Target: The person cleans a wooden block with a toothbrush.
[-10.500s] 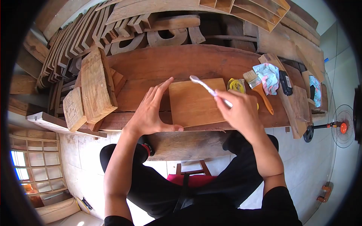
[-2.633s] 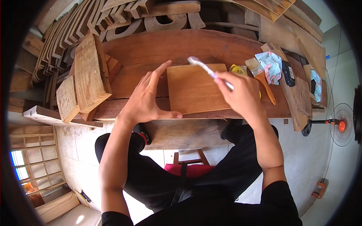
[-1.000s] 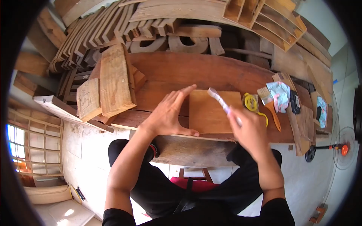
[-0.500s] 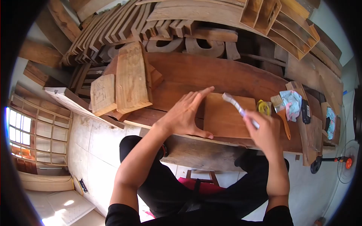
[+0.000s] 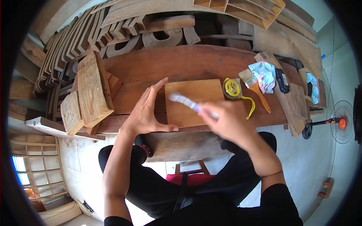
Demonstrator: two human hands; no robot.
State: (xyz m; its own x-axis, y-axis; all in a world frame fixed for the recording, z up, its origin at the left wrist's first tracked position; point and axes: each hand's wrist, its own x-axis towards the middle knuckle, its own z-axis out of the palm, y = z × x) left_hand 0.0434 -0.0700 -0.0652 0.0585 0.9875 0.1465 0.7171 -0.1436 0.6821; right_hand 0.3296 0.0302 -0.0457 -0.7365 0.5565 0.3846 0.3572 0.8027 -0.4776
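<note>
A flat square wooden board (image 5: 194,113) lies on the reddish-brown wooden bench. My left hand (image 5: 145,109) is spread at the board's left side, index finger by the far left corner and thumb along the near edge. The fingers are wide apart and do not close round the board. In my right hand (image 5: 230,118) is a slim white-and-purple tool (image 5: 186,102) with a greyish head, gripped by its handle. Its head is over the left part of the board; blur hides its exact kind and whether it touches the wood.
Right of the board sit a yellow tape measure (image 5: 232,87), an orange-handled paintbrush (image 5: 261,98), a patterned cloth (image 5: 263,75) and a black device (image 5: 282,81). Wooden blocks (image 5: 91,90) stand at left. Curved wood pieces and a compartmented wooden rack (image 5: 252,13) are behind the bench.
The view has shifted, so the bench items appear further left and higher. My right hand has moved the tool leftward across the board; my left hand stays spread at its left side.
</note>
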